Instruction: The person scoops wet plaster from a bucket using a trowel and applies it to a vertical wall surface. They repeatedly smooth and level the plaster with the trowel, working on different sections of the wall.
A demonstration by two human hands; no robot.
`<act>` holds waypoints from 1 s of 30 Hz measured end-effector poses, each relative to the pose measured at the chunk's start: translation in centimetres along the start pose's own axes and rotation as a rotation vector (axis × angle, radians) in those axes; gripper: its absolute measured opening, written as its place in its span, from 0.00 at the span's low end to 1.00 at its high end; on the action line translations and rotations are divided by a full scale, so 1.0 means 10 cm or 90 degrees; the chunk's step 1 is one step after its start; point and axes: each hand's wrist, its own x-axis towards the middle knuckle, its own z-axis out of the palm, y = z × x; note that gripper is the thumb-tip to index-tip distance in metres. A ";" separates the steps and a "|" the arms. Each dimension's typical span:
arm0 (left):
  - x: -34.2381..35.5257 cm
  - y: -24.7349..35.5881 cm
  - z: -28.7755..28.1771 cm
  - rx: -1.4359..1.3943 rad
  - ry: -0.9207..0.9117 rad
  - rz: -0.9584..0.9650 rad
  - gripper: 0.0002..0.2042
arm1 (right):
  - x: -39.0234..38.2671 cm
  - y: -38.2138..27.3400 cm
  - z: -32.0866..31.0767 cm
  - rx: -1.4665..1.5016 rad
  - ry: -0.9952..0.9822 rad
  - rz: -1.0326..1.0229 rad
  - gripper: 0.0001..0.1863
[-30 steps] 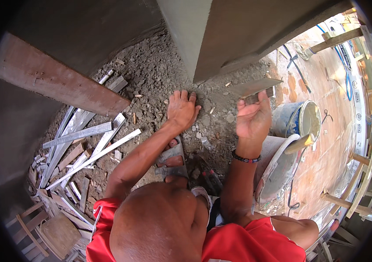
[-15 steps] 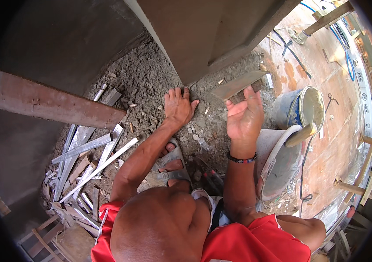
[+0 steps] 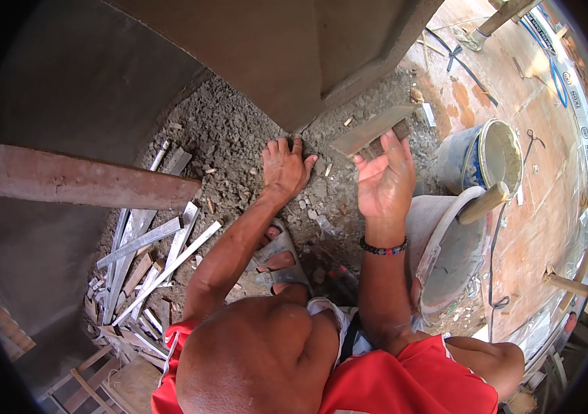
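My right hand (image 3: 388, 176) is closed around the dark handle block of a plastering trowel (image 3: 370, 131). Its flat rectangular blade is tilted and sits near the lower edge of a plastered column (image 3: 276, 76). My left hand (image 3: 285, 165) rests palm down on lumpy grey mortar debris (image 3: 228, 124), just below the column's bottom corner, with thumb and fingers apart and nothing held.
Right of my right arm stands a large tub (image 3: 439, 241) with a wooden handle (image 3: 484, 203) across its rim. Beyond it is a smeared bucket (image 3: 463, 162). Metal and wood offcuts (image 3: 145, 255) lie at left, beneath a slanting beam (image 3: 87, 176).
The whole view has shifted a little, so the column's corner and the buckets sit differently. Both hands keep nearly the same places, the trowel still in the right one.
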 end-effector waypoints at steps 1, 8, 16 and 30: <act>-0.01 0.01 0.00 -0.003 -0.003 -0.005 0.30 | -0.01 0.00 0.00 0.010 -0.012 -0.001 0.14; -0.06 0.03 -0.11 0.006 -0.059 -0.014 0.31 | -0.06 0.01 -0.02 0.032 -0.004 0.025 0.16; -0.38 0.11 -0.47 -0.056 -0.006 0.021 0.30 | -0.38 -0.29 0.32 0.075 -0.048 -0.118 0.15; -0.62 0.60 -0.81 -0.273 -0.069 0.131 0.27 | -0.12 -2.20 0.11 -0.974 -0.133 -0.918 0.17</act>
